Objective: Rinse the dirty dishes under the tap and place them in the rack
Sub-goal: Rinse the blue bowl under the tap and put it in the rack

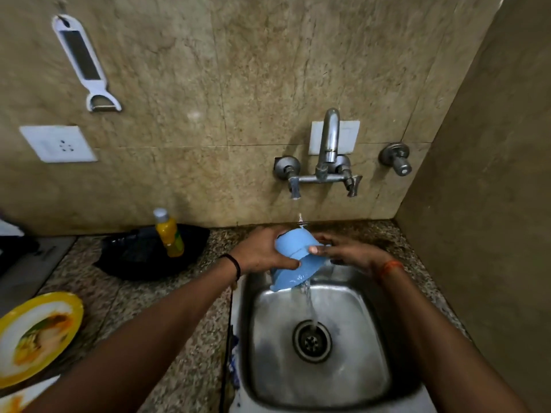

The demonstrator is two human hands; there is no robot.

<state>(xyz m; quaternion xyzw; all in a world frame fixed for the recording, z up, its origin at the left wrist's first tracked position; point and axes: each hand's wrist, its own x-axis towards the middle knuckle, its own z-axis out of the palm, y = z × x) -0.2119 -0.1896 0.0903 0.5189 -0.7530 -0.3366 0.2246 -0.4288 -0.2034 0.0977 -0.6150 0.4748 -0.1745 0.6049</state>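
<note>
Here, nearest on the left, a yellow-rimmed plate [38, 335] smeared with food sits on the speckled stone counter [190, 347], with the edge of another soiled dish [18, 397] just nearer at the bottom corner; both look unrinsed. To the right, the steel sink [357, 368] is sunk into the counter, its drain [312, 341] taking a thin stream of water.

Over the far end of the basin both hands hold a blue bowl [293, 257], tipped mouth-down toward the near left so water runs off its rim. The left hand [262, 251] is wrapped round the bowl's left side, fingers curled over the top and thumb pressed along the front. The right hand [348, 251] grips the right side, thumb on the outer wall, fingers behind and partly hidden. So the rinsing step is in hand, and by my reading near its end for this bowl.

The next move calls for shaking off the drips and carrying the bowl to the rack, which I cannot see anywhere here; a wet plastic bowl may slip, so a firm one-handed hold is wanted.

Farther left, a yellow bottle [169, 234] stands before a dark pan [134, 254]. On the far wall of mottled beige tile are the tap [329, 144] with its two handles, a separate valve [396, 158], a socket [59, 143] and a hanging peeler [85, 62]. A side wall closes the right.
</note>
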